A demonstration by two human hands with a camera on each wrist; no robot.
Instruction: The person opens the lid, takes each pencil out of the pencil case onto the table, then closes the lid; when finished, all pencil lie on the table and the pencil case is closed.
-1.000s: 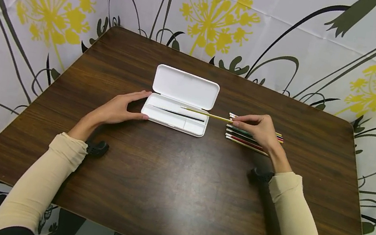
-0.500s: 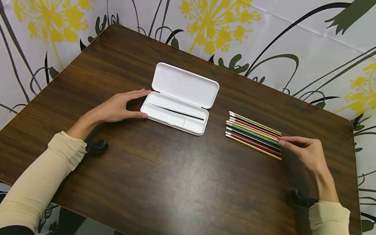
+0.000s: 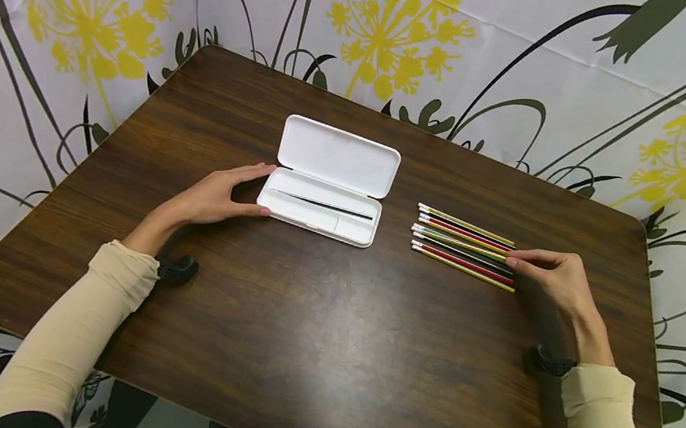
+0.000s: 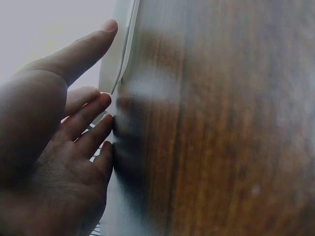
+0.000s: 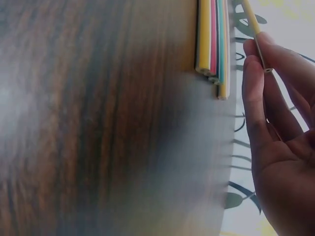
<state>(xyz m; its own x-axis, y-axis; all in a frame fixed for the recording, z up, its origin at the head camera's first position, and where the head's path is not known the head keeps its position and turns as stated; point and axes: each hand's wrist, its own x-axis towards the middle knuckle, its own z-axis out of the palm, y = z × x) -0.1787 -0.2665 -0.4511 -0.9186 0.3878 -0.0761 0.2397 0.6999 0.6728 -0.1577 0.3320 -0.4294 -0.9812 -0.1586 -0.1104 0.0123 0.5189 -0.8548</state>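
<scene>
A white pencil case (image 3: 339, 156) lies with its lid raised back on the table. In its tray is a thin dark strip (image 3: 320, 203), too fine to tell what it is. My left hand (image 3: 215, 199) spans the case's left end, thumb and index fingertip touching its two corners, fingers mostly straight. Between thumb and fingertips my right hand (image 3: 552, 278) pinches the right end of a yellow pencil (image 5: 251, 17). That pencil hangs just above a row of several pencils (image 3: 461, 263), yellow, red, black and green, with white erasers to the left.
The brown wood-grain table (image 3: 321, 340) has rounded corners. A floral cloth (image 3: 516, 53) hangs behind it and at both sides. Each wrist wears a black camera mount (image 3: 177, 269).
My right hand has moved right with the yellow pencil, from over the case to above the pencil row. During the last half second it shifted only slightly. My left hand stays at the case.
</scene>
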